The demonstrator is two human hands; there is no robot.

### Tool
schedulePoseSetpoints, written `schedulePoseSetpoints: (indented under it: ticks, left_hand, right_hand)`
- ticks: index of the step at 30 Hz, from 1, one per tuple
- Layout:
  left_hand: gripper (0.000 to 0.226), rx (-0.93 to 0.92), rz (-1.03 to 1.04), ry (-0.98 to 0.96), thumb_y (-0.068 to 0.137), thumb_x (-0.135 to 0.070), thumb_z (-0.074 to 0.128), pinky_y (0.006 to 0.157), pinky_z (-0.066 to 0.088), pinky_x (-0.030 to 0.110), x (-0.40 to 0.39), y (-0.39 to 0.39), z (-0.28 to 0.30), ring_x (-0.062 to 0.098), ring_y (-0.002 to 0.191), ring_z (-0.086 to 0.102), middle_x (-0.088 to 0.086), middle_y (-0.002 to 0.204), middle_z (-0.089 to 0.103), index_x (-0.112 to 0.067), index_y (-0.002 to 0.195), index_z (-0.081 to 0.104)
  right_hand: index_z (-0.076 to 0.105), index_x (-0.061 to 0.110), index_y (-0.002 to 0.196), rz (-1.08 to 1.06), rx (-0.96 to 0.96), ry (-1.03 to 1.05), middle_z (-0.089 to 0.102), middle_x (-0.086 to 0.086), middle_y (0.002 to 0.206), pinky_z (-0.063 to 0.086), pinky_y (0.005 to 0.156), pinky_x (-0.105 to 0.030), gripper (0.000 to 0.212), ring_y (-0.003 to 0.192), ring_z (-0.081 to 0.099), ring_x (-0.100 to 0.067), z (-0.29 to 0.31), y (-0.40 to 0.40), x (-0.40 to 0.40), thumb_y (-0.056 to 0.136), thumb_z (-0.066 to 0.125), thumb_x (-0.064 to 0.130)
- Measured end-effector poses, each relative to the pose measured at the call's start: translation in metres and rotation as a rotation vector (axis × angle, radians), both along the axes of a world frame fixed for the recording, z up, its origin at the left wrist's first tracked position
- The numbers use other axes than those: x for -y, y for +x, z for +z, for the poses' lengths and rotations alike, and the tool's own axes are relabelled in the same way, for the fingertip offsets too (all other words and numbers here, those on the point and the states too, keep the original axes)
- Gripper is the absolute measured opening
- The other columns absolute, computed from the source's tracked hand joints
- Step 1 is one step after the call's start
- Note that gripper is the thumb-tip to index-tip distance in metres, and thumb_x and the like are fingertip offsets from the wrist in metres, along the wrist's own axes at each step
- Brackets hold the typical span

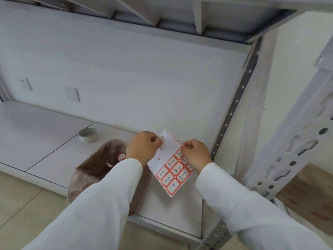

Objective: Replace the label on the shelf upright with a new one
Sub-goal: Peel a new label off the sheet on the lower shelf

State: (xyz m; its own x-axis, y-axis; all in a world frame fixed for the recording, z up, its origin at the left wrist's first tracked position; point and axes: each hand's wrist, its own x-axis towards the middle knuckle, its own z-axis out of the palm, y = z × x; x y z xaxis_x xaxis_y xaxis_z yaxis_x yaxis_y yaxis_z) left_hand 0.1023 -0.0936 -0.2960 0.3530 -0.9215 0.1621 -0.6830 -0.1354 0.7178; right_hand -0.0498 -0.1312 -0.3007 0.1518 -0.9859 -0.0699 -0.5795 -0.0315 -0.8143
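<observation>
A sheet of red-bordered labels (172, 175) with handwritten numbers hangs in the air above the shelf board (54, 141). My left hand (142, 147) pinches the sheet's upper blank part. At the sheet's right edge, the curled fingers of my right hand (195, 153) pinch one label. The slotted white shelf upright (292, 141) rises at the right, near me. A darker perforated upright (234, 105) stands at the back corner. A used label (121, 157) lies stuck inside the bin bag.
A small bin lined with a pinkish bag (100, 165) stands on the shelf under my left arm. A roll of tape (88, 135) sits behind it. Another shelf board (162, 20) hangs overhead. Wall sockets (23, 83) are at the back left.
</observation>
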Motion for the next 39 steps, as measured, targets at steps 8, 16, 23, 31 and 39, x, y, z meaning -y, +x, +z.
schedulePoseSetpoints:
  ticks: [8, 16, 23, 31, 39]
  left_hand:
    - [0.030, -0.024, -0.017, 0.012, 0.083, -0.031, 0.045, 0.077, 0.057, 0.048, -0.003, 0.014, -0.006, 0.030, 0.078, 0.069, 0.011, 0.081, 0.071, -0.009, 0.071, 0.062]
    - [0.018, -0.158, -0.091, 0.054, 0.079, -0.025, 0.056, 0.081, 0.056, 0.044, -0.002, 0.012, -0.006, 0.028, 0.082, 0.068, 0.005, 0.081, 0.072, -0.019, 0.063, 0.063]
    - [0.013, -0.704, -0.074, 0.255, 0.088, -0.023, 0.058, 0.063, 0.040, 0.026, 0.004, 0.007, 0.004, 0.009, 0.066, 0.058, -0.005, 0.072, 0.062, -0.018, 0.076, 0.060]
    - [0.016, -1.067, -0.269, 0.532, 0.090, -0.024, 0.055, 0.072, 0.052, 0.032, -0.002, 0.004, 0.016, 0.006, 0.058, 0.061, -0.010, 0.054, 0.057, -0.021, 0.074, 0.058]
    - [0.019, -1.168, -0.507, 0.630, 0.082, -0.024, 0.055, 0.064, 0.058, 0.029, -0.014, -0.002, 0.026, 0.006, 0.051, 0.056, -0.010, 0.053, 0.046, -0.021, 0.063, 0.058]
  right_hand:
    - [0.054, 0.014, 0.103, -0.220, -0.014, 0.209, 0.066, -0.005, 0.093, 0.053, 0.068, -0.029, 0.017, 0.077, 0.064, -0.020, -0.057, -0.013, 0.010, 0.091, 0.042, 0.014]
    - [0.046, 0.000, 0.120, -0.167, -0.196, 0.357, 0.058, -0.014, 0.106, 0.049, 0.079, -0.031, 0.043, 0.103, 0.061, -0.034, -0.092, -0.022, 0.006, 0.079, 0.053, 0.012]
    - [0.055, 0.024, 0.112, 0.076, 0.142, -0.200, 0.057, 0.005, 0.100, 0.042, 0.066, -0.013, 0.028, 0.086, 0.054, -0.008, -0.031, -0.009, -0.017, 0.090, 0.051, 0.008]
    - [0.062, 0.034, 0.101, 0.276, 0.254, -0.402, 0.058, 0.013, 0.093, 0.042, 0.072, -0.004, 0.031, 0.080, 0.055, 0.002, 0.015, -0.005, -0.024, 0.086, 0.061, 0.007]
    - [0.070, 0.018, 0.084, 0.319, 0.212, -0.441, 0.058, 0.012, 0.088, 0.044, 0.070, -0.009, 0.011, 0.079, 0.057, 0.001, 0.040, -0.014, -0.035, 0.085, 0.062, 0.010]
